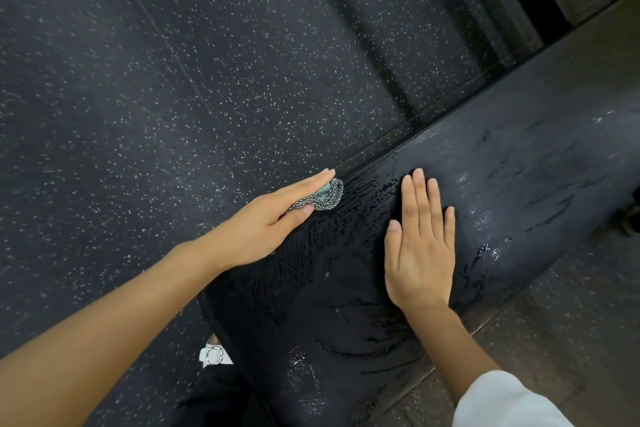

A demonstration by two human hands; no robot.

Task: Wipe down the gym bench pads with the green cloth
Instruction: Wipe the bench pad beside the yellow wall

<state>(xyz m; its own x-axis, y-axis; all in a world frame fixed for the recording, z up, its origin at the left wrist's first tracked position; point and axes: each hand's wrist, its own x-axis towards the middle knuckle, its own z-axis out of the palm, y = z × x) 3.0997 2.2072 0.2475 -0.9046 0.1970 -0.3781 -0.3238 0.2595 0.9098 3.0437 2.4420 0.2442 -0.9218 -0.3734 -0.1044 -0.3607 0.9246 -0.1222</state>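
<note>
At the left edge of the black bench pad [519, 166], your left hand [266, 222] presses the bunched green cloth [327, 198] down, fingers straight and thumb laid alongside. Your right hand [420, 253] lies flat on the pad's wet, streaked top nearby, fingers straight and close together, holding nothing.

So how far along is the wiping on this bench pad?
Partly done: wet streaks already cover much of the bench pad. In hand: the left hand presses the green cloth at the pad's edge while the right hand rests flat on it. Left: the sparsely streaked far end, probably.
</note>
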